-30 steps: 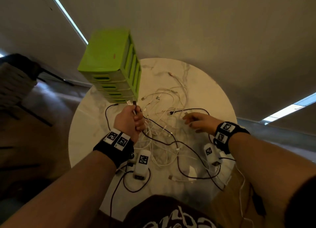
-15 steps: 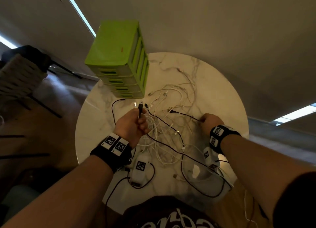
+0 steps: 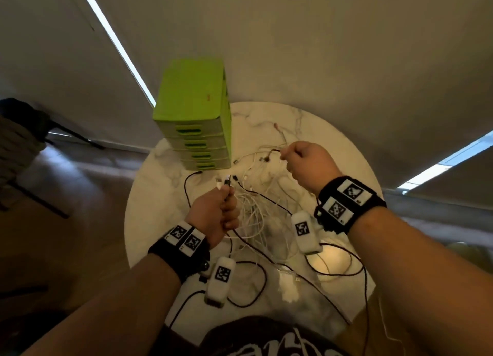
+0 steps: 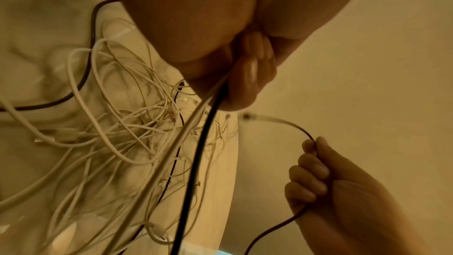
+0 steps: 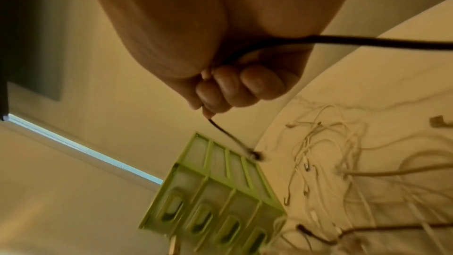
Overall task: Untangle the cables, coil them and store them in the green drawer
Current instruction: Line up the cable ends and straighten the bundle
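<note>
A tangle of white and black cables (image 3: 256, 209) lies on the round marble table (image 3: 344, 153). My left hand (image 3: 218, 211) is fisted around a bundle of cable ends, black and white, with plugs sticking up above the fist (image 3: 226, 182). My right hand (image 3: 304, 166) is raised over the table's far side and grips a black cable (image 4: 277, 123) near its plug end. The black cable (image 5: 230, 139) pokes out past the fingers in the right wrist view. The green drawer unit (image 3: 197, 126) stands at the table's back left with its several drawers closed.
Two white tagged modules (image 3: 221, 281) (image 3: 305, 233) with their own black leads hang by my wrists above the near part of the table. A dark chair (image 3: 24, 131) stands on the floor at left. The table edge (image 3: 128, 222) curves close beside my left hand.
My right hand has risen from the table and moved toward the far side, pulling the black cable's end up with it. The left hand keeps its grip on the bundle.
</note>
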A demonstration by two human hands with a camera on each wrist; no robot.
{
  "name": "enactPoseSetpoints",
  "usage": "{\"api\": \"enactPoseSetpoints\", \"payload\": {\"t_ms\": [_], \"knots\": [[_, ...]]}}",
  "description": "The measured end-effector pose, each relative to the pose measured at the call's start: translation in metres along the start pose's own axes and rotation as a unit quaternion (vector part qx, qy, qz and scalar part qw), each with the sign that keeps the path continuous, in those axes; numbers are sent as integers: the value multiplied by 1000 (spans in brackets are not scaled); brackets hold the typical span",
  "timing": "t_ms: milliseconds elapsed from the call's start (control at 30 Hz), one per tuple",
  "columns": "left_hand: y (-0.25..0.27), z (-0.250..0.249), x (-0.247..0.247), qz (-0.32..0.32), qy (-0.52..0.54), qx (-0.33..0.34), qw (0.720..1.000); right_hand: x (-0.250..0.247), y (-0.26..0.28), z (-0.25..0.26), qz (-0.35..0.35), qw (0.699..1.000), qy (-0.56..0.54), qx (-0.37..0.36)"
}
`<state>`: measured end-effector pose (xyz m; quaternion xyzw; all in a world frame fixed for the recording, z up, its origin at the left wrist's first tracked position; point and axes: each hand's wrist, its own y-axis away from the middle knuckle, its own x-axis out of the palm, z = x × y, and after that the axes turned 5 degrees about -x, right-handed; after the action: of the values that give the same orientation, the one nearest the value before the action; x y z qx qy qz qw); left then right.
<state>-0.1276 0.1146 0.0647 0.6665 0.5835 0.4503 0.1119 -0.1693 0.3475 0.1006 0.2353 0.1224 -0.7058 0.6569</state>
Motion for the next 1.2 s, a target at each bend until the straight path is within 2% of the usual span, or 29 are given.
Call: {"api": "enactPoseSetpoints", "payload": {"t_ms": [133, 200, 300, 467, 600, 733, 833, 933, 1067, 1133, 1200], "knots": [[9, -4, -10, 5, -37, 12, 999, 30, 30, -3, 116, 991, 25, 69], [12, -6, -17, 7, -24, 12, 1000, 42, 46, -7, 116, 989, 8, 92], [13, -9, -27, 0, 17, -2, 1000, 57, 64, -1, 98, 993, -24, 66], [16, -17, -34, 26, 63, 15, 998, 82, 88, 22, 141, 990, -12, -5], [18, -19, -37, 7, 23, 51, 998, 96, 101, 27, 165, 982, 88, -40], [19, -19, -42, -8, -33, 59, 998, 102, 108, 32, 191, 972, 131, -36], [22, -16, -41, -2, -106, 78, 991, 104, 107, 42, 116, 980, 143, -73], [33, -15, -34, 3, -225, 116, 967, 102, 101, 68, 26, 989, 69, -128], [35, -11, -33, -3, -387, 169, 907, 110, 88, 89, 63, 970, 142, -185], [35, -11, -33, 16, -390, 177, 903, 113, 85, 87, 52, 970, 158, -175], [33, -12, -35, 40, -346, 165, 923, 111, 83, 83, 26, 980, 128, -149]]}}
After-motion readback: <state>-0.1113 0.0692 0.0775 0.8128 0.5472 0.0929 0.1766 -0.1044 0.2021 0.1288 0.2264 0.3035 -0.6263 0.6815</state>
